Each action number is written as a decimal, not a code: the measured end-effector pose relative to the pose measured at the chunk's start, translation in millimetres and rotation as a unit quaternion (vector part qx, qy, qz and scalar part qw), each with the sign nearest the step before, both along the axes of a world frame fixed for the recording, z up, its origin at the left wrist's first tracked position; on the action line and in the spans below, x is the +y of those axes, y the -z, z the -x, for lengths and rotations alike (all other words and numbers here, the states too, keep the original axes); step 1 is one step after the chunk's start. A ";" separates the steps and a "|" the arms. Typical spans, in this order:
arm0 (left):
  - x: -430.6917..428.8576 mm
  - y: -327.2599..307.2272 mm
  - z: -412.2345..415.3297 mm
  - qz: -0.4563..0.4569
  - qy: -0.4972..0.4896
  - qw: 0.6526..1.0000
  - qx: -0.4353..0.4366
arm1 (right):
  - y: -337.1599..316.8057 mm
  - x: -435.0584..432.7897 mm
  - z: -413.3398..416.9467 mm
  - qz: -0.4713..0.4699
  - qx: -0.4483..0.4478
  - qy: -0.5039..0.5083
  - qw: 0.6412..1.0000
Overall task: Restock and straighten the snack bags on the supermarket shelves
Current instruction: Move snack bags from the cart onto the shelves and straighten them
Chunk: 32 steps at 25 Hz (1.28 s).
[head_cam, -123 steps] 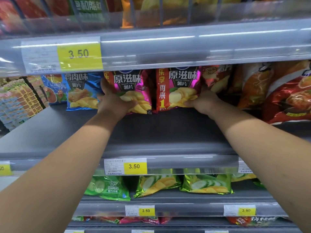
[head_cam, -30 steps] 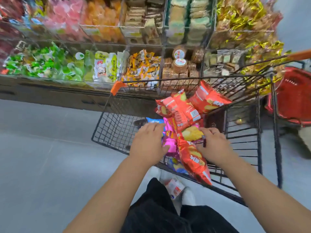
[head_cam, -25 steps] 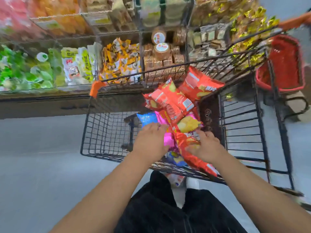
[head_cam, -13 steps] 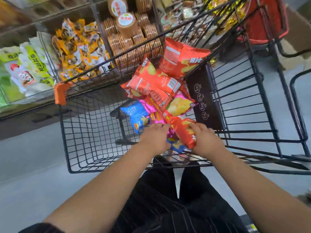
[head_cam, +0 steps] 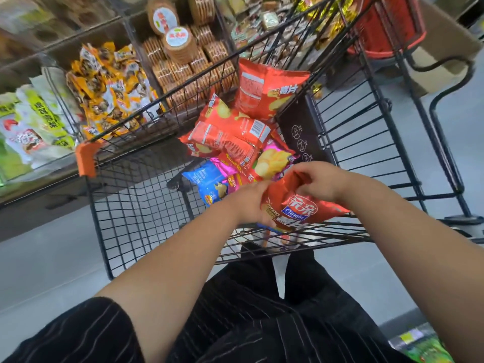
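Over grey aisle floor [head_cam: 52,258], your left hand [head_cam: 250,204] and right hand [head_cam: 323,182] pinch a red foil crisp bag [head_cam: 301,209]. Probably light, crushable: hold its seams.

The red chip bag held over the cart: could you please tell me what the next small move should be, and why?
Probably lift the red chip bag clear over the near rim of the cart. The left hand and the right hand both grip it, and it sits above the other bags at the near end, so nothing seems to pin it.
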<state>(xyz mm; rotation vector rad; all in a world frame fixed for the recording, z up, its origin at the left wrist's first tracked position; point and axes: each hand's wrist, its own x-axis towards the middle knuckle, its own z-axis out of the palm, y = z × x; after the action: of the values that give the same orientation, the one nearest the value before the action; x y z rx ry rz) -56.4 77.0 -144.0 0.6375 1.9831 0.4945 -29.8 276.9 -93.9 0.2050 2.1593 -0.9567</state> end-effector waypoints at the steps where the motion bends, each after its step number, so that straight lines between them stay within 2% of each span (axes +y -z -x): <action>1: -1.7 0.1 0.1 -0.017 -0.033 0.999 -0.030 | -3.2 -0.5 3.7 0.023 0.007 0.012 1.000; 3: -8.7 -3.1 -0.2 -0.046 -0.093 0.991 -0.086 | -12.6 -0.3 11.5 0.055 0.018 0.025 0.998; 8: -28.5 3.8 -12.8 -0.097 -0.198 0.969 -0.108 | -25.0 -14.9 28.9 0.116 0.017 0.090 0.989; 11: -41.8 8.7 -20.8 -0.115 -0.289 0.938 -0.152 | -17.1 -26.7 33.3 0.153 0.028 0.204 0.967; 13: -56.1 12.1 -21.6 -0.116 -0.343 0.919 -0.153 | -9.2 -27.5 38.0 0.138 0.070 0.275 0.949; 16: -80.9 10.7 -12.2 -0.103 -0.444 0.878 -0.149 | 9.6 -29.6 46.9 0.062 0.132 0.323 0.935; 18: -97.8 12.1 -5.8 -0.108 -0.514 0.836 -0.158 | 28.3 -37.9 55.1 0.011 0.145 0.292 0.945; 21: -118.9 16.1 -0.2 -0.111 -0.588 0.787 -0.151 | 54.6 -63.9 63.6 -0.068 0.165 0.141 0.974; 24: -137.5 25.6 8.5 -0.113 -0.650 0.736 -0.152 | 74.9 -97.7 77.2 -0.170 0.233 0.013 0.957; 26: -150.1 35.4 13.6 -0.110 -0.678 0.710 -0.155 | 88.6 -119.2 90.2 -0.244 0.190 -0.058 0.949; 28: -158.3 45.6 17.3 -0.111 -0.691 0.698 -0.153 | 103.2 -134.6 99.3 -0.281 0.132 -0.071 0.948; 32: -161.2 70.0 18.7 -0.117 -0.710 0.678 -0.149 | 135.2 -150.6 118.4 -0.343 0.143 -0.059 0.926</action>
<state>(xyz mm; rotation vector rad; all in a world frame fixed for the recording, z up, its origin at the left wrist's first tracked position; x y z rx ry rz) -75.0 -84.1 -213.9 -1.0069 1.7270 1.6488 -148.2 126.3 -229.2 0.2761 2.6769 -0.1279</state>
